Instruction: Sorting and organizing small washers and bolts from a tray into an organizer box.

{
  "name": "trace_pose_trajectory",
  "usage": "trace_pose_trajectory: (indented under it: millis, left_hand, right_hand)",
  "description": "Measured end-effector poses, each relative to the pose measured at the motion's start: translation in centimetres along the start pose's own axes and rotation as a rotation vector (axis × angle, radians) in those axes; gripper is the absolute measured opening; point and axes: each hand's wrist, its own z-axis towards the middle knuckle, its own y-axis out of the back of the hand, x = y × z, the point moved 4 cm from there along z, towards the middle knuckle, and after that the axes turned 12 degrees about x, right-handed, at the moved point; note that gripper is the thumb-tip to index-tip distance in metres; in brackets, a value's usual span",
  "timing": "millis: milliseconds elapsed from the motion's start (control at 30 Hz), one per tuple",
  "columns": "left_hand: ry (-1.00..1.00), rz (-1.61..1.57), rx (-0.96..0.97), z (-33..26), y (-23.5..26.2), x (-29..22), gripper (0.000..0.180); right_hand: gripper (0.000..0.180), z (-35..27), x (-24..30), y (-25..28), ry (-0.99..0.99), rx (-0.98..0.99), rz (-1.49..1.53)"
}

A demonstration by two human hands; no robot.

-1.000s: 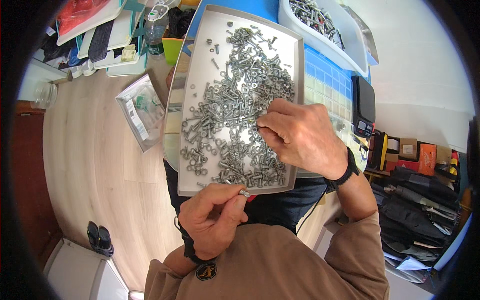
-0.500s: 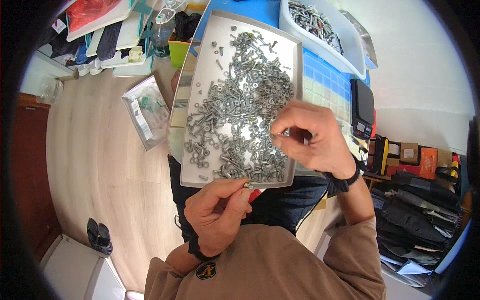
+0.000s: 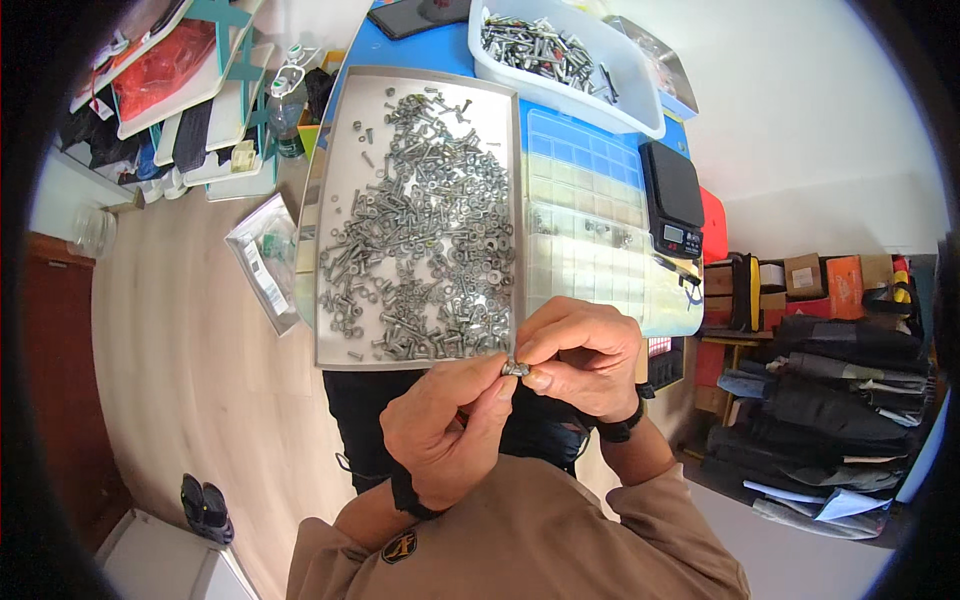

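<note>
Just below the metal tray's (image 3: 335, 215) near edge, both hands meet over the lap. Left hand (image 3: 445, 435) and right hand (image 3: 585, 355) each have their grip pinching one small metal fastener (image 3: 515, 369) between fingertips, looks like a nut on a bolt but it's too tiny to be sure. That tray is covered in loose nuts and bolts (image 3: 425, 240). Right of the tray sits a clear compartment organizer (image 3: 590, 235), then a black digital scale (image 3: 672, 195). Beyond the tray, a white bin (image 3: 640, 110) holds more bolts, all on the blue counter (image 3: 440, 55).
</note>
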Motion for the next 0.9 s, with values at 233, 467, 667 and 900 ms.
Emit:
trace_pose_trajectory:
  millis: [233, 467, 667, 900]
  left_hand:
    - [-0.025, 0.053, 0.039, 0.4, -0.6, -0.5, 0.021]
    - [0.027, -0.062, 0.052, 0.6, -0.8, -0.2, 0.008]
    - [0.181, -0.189, 0.08, 0.9, -0.6, 0.2, 0.008]
    - [0.227, -0.256, 0.055, 1.0, 0.0, 1.0, 0.009]
  right_hand:
    - [0.013, -1.2, -0.3, 0.0, -0.012, -0.075, 0.032]
    - [0.012, -1.6, -0.7, -0.4, -0.005, -0.128, 0.055]
    - [0.012, -1.1, -1.1, -0.3, -0.024, -0.139, 0.034]
    - [0.015, -0.2, -1.2, -0.2, 0.064, -0.034, -0.183]
